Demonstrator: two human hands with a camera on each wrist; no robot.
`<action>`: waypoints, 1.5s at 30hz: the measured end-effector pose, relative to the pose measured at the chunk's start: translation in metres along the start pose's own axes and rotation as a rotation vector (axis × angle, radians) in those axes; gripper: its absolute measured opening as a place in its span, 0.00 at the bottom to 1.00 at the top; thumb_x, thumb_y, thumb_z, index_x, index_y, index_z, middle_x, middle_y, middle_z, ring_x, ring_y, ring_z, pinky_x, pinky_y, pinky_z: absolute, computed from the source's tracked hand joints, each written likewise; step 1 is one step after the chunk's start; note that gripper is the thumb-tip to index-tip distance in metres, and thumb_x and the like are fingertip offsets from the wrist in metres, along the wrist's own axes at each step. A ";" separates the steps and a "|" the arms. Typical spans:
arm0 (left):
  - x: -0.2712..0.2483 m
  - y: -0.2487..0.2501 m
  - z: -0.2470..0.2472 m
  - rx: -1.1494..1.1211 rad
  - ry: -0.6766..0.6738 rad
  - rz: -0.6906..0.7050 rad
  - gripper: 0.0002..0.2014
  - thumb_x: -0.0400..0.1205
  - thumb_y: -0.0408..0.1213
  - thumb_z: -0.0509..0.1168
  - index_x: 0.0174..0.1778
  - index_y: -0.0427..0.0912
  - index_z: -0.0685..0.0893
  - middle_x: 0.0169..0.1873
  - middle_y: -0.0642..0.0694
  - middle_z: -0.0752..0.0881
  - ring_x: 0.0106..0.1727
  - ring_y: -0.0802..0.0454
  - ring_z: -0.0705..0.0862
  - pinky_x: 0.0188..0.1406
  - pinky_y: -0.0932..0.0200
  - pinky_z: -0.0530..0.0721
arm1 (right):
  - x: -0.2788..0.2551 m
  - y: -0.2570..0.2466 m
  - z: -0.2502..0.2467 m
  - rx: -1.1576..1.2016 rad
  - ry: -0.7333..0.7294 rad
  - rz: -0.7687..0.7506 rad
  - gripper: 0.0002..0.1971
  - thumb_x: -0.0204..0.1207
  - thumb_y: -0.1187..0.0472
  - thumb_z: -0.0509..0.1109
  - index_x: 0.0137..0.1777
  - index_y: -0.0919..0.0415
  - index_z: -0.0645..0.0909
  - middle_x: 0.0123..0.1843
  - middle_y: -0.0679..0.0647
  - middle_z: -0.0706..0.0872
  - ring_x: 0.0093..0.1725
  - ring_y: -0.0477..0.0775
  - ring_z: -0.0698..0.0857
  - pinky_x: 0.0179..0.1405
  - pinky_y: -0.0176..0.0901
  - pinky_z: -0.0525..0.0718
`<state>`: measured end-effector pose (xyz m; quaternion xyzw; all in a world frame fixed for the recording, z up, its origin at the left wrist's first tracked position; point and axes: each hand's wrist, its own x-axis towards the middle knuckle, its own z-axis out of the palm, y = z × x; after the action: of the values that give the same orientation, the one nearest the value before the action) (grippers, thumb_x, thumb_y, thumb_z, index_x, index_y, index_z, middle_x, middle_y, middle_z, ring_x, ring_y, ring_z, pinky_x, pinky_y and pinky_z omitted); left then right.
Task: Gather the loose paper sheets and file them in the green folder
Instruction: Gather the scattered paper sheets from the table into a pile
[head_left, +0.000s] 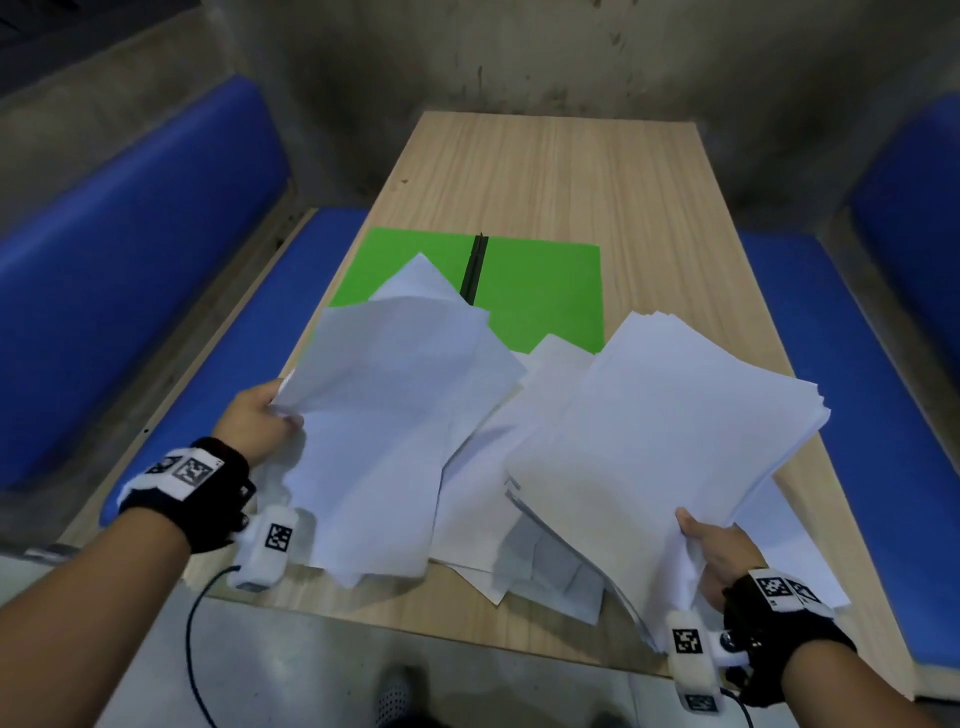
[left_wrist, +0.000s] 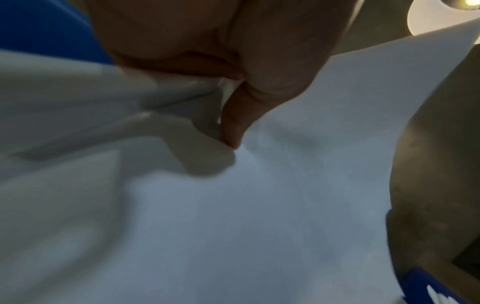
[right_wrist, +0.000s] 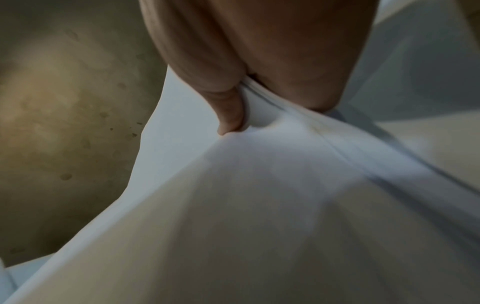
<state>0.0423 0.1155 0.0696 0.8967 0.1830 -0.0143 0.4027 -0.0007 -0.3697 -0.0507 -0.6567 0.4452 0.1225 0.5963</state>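
On the wooden table (head_left: 623, 208) the green folder (head_left: 540, 296) lay open at frame centre, loose sheets (head_left: 483, 499) below it, while the right hand (head_left: 719, 558) gripped a thick paper stack (head_left: 665, 415) at lower right and the left hand (head_left: 260, 415) pinched a thinner bundle (head_left: 395, 405) at centre left.

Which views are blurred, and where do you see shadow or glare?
Head view: fairly sharp, edges bent by the wide lens. Left wrist view: soft, thumb shadowing the paper, lamp glaring top right. Right wrist view: the sheets smeared, dim lower down.
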 end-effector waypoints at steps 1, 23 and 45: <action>0.005 0.004 -0.003 0.037 -0.042 0.002 0.14 0.77 0.20 0.62 0.54 0.38 0.85 0.45 0.38 0.86 0.49 0.40 0.84 0.51 0.48 0.81 | 0.013 0.009 -0.003 -0.010 -0.023 0.006 0.60 0.56 0.38 0.81 0.81 0.72 0.59 0.78 0.65 0.72 0.71 0.70 0.76 0.62 0.56 0.77; 0.065 0.088 0.171 1.225 -0.639 0.545 0.65 0.62 0.54 0.79 0.81 0.54 0.35 0.85 0.52 0.44 0.85 0.44 0.42 0.78 0.29 0.41 | 0.026 0.011 0.000 -0.026 -0.012 -0.013 0.37 0.72 0.51 0.75 0.72 0.75 0.69 0.53 0.64 0.80 0.56 0.65 0.79 0.44 0.52 0.75; 0.043 0.126 0.117 0.988 -0.610 0.408 0.11 0.78 0.36 0.65 0.53 0.38 0.86 0.50 0.40 0.89 0.51 0.41 0.86 0.42 0.60 0.74 | 0.000 -0.003 -0.001 0.027 -0.070 -0.018 0.42 0.74 0.52 0.74 0.80 0.73 0.59 0.74 0.66 0.73 0.72 0.66 0.74 0.66 0.56 0.74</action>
<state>0.1392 -0.0329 0.0738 0.9498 -0.1441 -0.2760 -0.0317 0.0012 -0.3708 -0.0482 -0.6478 0.4198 0.1336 0.6215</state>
